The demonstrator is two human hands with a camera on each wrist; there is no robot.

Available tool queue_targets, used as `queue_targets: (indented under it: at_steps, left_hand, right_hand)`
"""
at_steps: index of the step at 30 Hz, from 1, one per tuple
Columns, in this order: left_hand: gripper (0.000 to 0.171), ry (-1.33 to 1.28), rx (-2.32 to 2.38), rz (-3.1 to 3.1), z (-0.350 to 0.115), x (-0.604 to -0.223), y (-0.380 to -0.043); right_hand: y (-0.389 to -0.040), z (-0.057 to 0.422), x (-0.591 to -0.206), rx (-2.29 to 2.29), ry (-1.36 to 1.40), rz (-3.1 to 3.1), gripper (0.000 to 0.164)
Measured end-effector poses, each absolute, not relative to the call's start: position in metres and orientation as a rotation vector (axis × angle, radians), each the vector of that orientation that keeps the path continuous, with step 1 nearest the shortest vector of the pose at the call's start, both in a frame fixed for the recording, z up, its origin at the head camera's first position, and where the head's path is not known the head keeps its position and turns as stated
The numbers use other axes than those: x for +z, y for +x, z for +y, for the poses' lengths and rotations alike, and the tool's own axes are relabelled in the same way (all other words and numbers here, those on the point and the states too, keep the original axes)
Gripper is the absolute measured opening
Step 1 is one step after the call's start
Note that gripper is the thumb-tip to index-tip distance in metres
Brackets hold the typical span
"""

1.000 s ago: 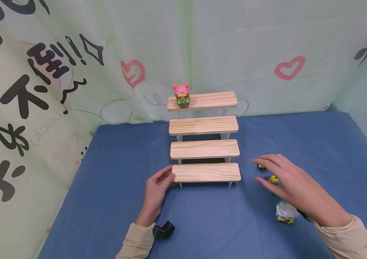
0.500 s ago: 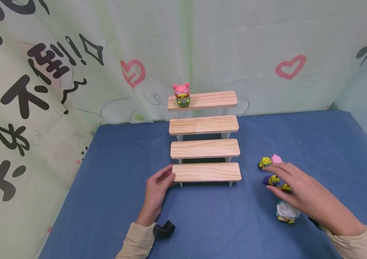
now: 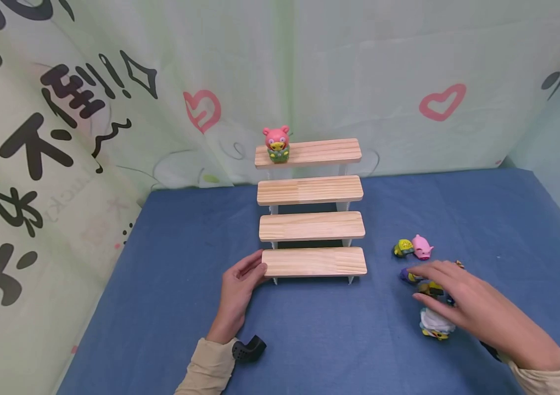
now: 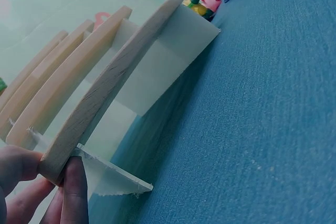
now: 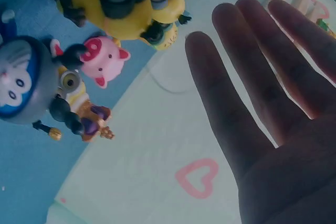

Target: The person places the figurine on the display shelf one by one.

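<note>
My left hand (image 3: 236,293) grips the left end of the lowest board (image 3: 315,262) of a four-step wooden display stand; in the left wrist view the thumb lies on one face of that board (image 4: 113,82) and fingers on the other. My right hand (image 3: 480,312) hovers with fingers extended over a group of small toy figurines, holding nothing. Near it are a pink pig figurine (image 3: 422,248), a yellow-green one (image 3: 403,248), a purple-and-yellow one (image 3: 409,275) and a white-topped one (image 3: 436,323). The hand partly hides others. A yellow goggled figurine (image 5: 107,6) shows in the right wrist view.
A pink-headed figurine (image 3: 278,145) in green stands at the left of the top board (image 3: 324,153). Blue cloth (image 3: 176,241) covers the table. A printed curtain (image 3: 359,71) hangs close behind the stand. A black wrist device (image 3: 249,349) sits on the left cuff.
My right hand has drawn back to the right and nearer to me, uncovering the pig and the yellow-green figurine. The left hand keeps its grip on the board.
</note>
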State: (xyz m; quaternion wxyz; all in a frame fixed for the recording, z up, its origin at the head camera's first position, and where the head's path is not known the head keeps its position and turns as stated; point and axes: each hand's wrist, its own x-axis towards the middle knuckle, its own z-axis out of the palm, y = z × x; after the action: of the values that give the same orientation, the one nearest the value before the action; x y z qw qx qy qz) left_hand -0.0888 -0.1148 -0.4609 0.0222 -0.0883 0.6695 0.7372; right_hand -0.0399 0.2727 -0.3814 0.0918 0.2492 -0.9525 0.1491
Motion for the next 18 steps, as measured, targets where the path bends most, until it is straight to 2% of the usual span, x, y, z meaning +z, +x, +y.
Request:
queue_targets:
  at_steps: [8,18]
  left_hand:
    - [0.042,-0.275,2.287,2.070,-0.1149,-0.4616,-0.0890]
    - [0.041,-0.256,2.299,2.061,-0.1156,-0.4617,-0.0887]
  right_hand:
    - [-0.0361,0.2758,-0.3849,0.441,0.770,-2.878,0.034]
    - [-0.0299,0.2824,-0.3875,0.433,0.757,-2.928,0.031]
